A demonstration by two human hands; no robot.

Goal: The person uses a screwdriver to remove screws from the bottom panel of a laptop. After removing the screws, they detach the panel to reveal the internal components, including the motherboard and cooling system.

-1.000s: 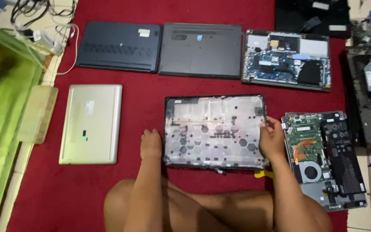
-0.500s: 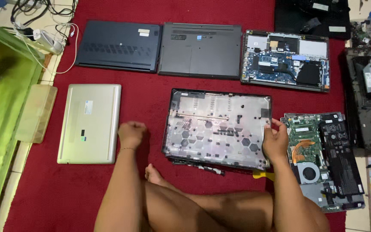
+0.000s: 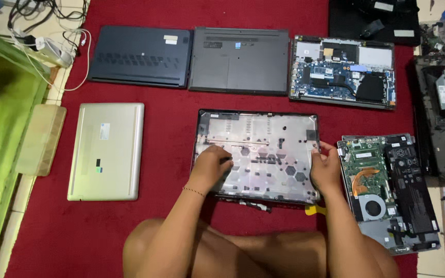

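Observation:
A black laptop bottom cover (image 3: 263, 139) lies inner side up on the red carpet in front of me. My left hand (image 3: 211, 163) rests on its left inner surface, fingers spread and pressing down. My right hand (image 3: 325, 166) grips the cover's right edge, fingers curled over the rim. A thin dark part (image 3: 251, 205) pokes out under the cover's near edge, and a small yellow tool (image 3: 315, 210) lies by my right wrist. My bare knees fill the bottom of the view.
An opened laptop with fan and battery (image 3: 387, 190) lies to the right. A silver closed laptop (image 3: 106, 150) lies to the left. Behind stand a dark blue laptop (image 3: 140, 56), a grey one (image 3: 240, 59) and an opened one (image 3: 343, 72). Cables (image 3: 47, 41) and green glass (image 3: 1, 128) are far left.
My left hand left the cover's near-left corner, drew back off it, then came down on the cover's inner surface. The right hand stayed on the right edge.

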